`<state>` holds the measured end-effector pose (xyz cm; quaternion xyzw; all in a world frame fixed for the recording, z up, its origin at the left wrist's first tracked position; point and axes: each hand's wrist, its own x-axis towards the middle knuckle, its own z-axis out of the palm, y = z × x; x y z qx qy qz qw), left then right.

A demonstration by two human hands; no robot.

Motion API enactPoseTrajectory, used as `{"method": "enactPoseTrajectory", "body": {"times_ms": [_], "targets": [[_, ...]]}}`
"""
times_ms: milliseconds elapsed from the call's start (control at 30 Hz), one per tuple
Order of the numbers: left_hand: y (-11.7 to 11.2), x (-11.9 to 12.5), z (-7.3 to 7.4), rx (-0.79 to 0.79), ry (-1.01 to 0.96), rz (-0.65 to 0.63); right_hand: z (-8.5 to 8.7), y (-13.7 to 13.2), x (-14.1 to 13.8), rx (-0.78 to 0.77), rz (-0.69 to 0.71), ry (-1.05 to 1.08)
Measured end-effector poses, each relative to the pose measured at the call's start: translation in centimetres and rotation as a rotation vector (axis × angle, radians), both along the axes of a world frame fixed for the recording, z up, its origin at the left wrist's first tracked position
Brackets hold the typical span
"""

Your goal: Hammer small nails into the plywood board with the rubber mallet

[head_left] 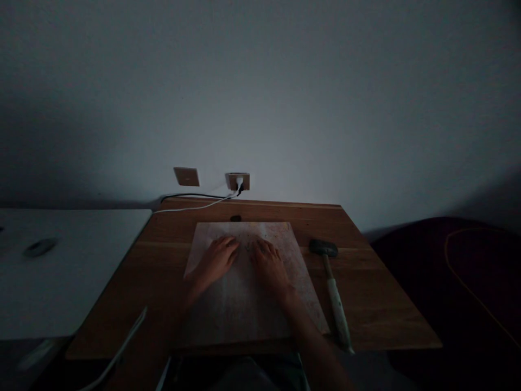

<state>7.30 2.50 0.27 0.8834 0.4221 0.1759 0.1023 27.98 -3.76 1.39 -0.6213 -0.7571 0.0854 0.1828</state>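
Observation:
A pale, flat square board (232, 315) with reddish-brown stains lies on the wooden table. My left hand (220, 255) rests palm down on its far half, fingers loosely bent and pointing inward. Beside it, separated by a narrow gap, my right hand (269, 263) also lies on the board with its fingers slightly apart. Nothing shows in either hand, though the light is dim. Several tiny dark specks are scattered on the board around the fingertips. To the right of the board is a mallet (336, 304) with a dark head and a pale-wrapped handle.
The wooden table (386, 304) meets a grey wall with a socket (239, 181) and a plate (186, 176). A white cable (191, 208) and a black one run left. A small dark object (235, 218) sits behind the board. A white surface (81, 271) adjoins the left side.

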Motion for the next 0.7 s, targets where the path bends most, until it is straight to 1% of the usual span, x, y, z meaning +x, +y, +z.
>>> {"method": "enactPoseTrajectory", "body": {"times_ms": [133, 200, 267, 333, 467, 567, 633, 700], "targets": [[-1.8, -0.3, -0.1, -0.043, -0.094, -0.071, 0.6, 0.0, -0.5, 0.001, 0.039, 0.021], [-2.1, -0.2, -0.1, -0.037, -0.097, -0.057, 0.7, 0.1, -0.4, 0.008, 0.021, 0.023], [-2.1, -0.2, -0.4, -0.011, -0.070, -0.001, 0.6, 0.3, -0.3, 0.012, 0.000, 0.020], [-2.0, -0.2, -1.0, 0.013, -0.047, 0.046, 0.5, 0.5, -0.3, 0.015, 0.009, 0.025], [-1.4, 0.1, -2.3, 0.038, -0.044, 0.029, -0.1, 0.5, -0.9, 0.036, 0.099, 0.072], [-1.2, 0.5, -2.8, 0.026, -0.042, 0.003, -0.5, -0.2, -0.8, 0.078, 0.129, 0.123], [-1.4, 0.8, -2.7, -0.006, -0.051, -0.030, -0.8, -1.3, 0.1, 0.118, 0.099, 0.154], [-1.8, 1.1, -2.4, -0.056, -0.068, -0.074, -1.1, -2.7, 1.8, 0.164, 0.032, 0.176]]}}
